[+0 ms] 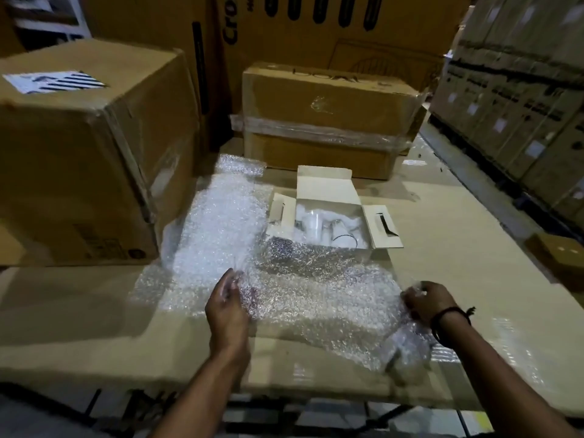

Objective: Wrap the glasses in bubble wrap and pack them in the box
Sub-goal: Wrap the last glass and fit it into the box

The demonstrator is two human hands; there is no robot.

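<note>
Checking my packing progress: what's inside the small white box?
Inside the white box lie clear glasses amid white padding. Padding hides the floor and any more glasses.

Looks like a warehouse or stockroom. Shows in the big brown shipping carton point(79, 159) at left, the film-wrapped carton point(328, 121) behind, rows of labelled stacked boxes point(521, 99) at right, and flattened cardboard point(467, 248) serving as worktop.
</note>
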